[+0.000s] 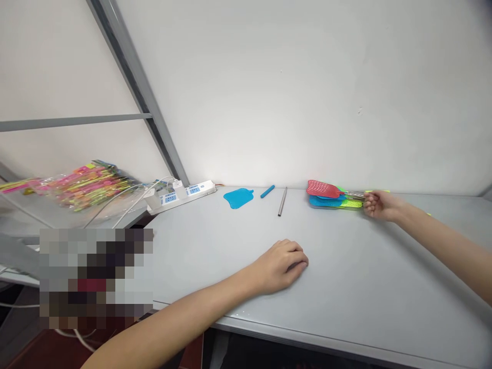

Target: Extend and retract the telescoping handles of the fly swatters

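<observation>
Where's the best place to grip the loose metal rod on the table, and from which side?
Around its middle, from above on the near side: the metal rod lies flat and thin on the table, far end towards the wall, so it can be pinched across. The left hand sits nearest.

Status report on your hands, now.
Right hand at fly swatter stack handles. Left hand resting on table. Loose blue swatter head, metal rod nearby.
</observation>
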A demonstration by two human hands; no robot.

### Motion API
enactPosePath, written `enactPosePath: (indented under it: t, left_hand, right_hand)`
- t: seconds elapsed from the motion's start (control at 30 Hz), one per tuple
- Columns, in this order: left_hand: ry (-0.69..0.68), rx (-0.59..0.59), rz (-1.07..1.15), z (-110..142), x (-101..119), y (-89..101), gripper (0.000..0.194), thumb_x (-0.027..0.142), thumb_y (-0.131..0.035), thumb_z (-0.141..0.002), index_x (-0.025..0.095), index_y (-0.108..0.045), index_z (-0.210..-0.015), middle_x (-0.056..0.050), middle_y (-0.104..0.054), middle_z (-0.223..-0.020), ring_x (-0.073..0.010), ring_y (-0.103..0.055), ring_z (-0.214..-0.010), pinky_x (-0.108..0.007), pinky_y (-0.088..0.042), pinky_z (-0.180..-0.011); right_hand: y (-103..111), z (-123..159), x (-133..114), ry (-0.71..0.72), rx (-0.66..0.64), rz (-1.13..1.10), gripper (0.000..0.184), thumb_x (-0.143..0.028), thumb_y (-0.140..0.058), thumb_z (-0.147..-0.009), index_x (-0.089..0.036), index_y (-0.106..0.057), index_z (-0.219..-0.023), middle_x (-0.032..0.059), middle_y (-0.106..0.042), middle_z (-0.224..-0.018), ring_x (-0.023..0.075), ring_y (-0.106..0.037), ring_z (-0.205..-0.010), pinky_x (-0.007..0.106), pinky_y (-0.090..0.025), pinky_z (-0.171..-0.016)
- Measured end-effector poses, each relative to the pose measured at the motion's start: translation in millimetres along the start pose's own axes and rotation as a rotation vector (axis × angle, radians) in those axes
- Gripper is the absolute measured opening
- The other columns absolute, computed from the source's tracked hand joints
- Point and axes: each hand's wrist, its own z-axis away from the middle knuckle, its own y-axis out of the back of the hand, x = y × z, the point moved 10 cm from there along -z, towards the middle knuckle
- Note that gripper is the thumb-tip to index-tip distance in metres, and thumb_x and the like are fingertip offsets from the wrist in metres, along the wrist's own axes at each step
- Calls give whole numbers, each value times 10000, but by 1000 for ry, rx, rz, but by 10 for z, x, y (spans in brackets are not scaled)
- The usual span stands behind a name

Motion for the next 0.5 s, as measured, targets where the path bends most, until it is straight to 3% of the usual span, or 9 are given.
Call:
enactPosePath:
  t: [0.1, 0.23, 0.4, 0.5]
  left_hand:
    - [33, 14, -4, -9, -86, 45, 226, 196, -338, -834, 169, -554, -896, -51, -533, -879, -143, -480, -850, -274, -366, -790]
    - [113, 84, -24, -16, -347, 188, 230, 217, -328, -836, 170, -548, -886, -51, -521, -898, -139, -477, -859, -268, -376, -793]
    - [373, 131, -240, 73, -1001, 438, 252, 281, -335, -826, 202, -508, -992, -45, -498, -994, -142, -461, -940, -274, -344, -853]
    - [563, 138, -364, 225, -1433, 627, 326, 340, -353, -807, 192, -457, -1078, -85, -442, -1129, -201, -386, -1072, -354, -299, -895]
  right_hand:
    - [-294, 205, 121, -40, -121, -11, 239, -143, -369, -786, -150, -452, -562, -41, -347, -390, 47, -355, -348, 153, -290, -355]
    - [-721, 511, 473, -113, -303, 61, 183, -195, -426, -769, -143, -506, -613, -16, -424, -447, 71, -417, -391, 182, -346, -379]
    - [-1206, 717, 710, -134, -477, 152, 147, -246, -478, -745, -134, -564, -704, 15, -515, -555, 91, -486, -453, 208, -400, -426]
    - [-1584, 785, 680, -56, -624, 248, 213, -300, -460, -751, -158, -570, -865, 62, -593, -874, 109, -561, -572, 210, -419, -450]
